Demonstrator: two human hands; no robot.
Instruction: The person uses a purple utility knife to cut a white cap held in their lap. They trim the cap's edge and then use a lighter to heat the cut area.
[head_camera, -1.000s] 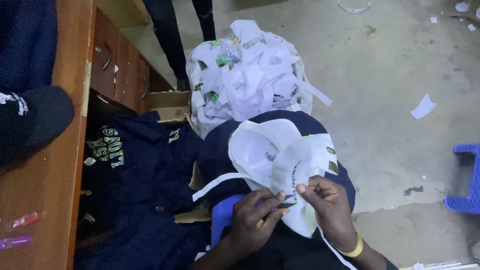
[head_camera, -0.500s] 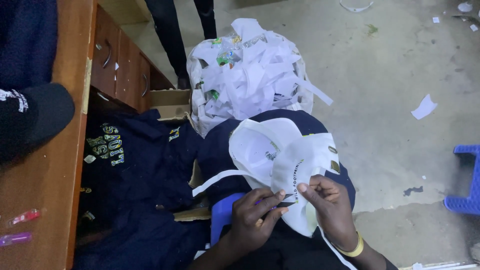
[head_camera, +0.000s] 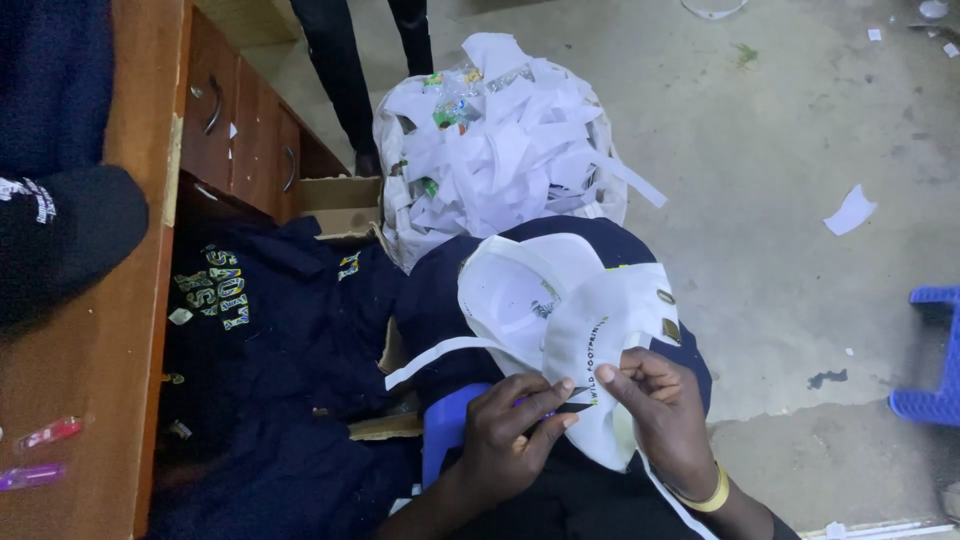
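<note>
Close below me, my left hand (head_camera: 510, 432) pinched a small dark tool (head_camera: 572, 391), too small to identify, against the white backing (head_camera: 590, 345) inside a navy cap (head_camera: 560, 300) on my lap. My right hand (head_camera: 665, 410), with a yellow band (head_camera: 708, 495) at the wrist, gripped that white panel's edge between thumb and fingers. Beside my lap lay navy garments (head_camera: 270, 340) with pale lettering and a cardboard box (head_camera: 335, 205). Beyond the cap sat 1 bag of white paper scraps (head_camera: 500, 140), a wooden desk (head_camera: 110, 340), and a blue stool (head_camera: 935, 350).
</note>
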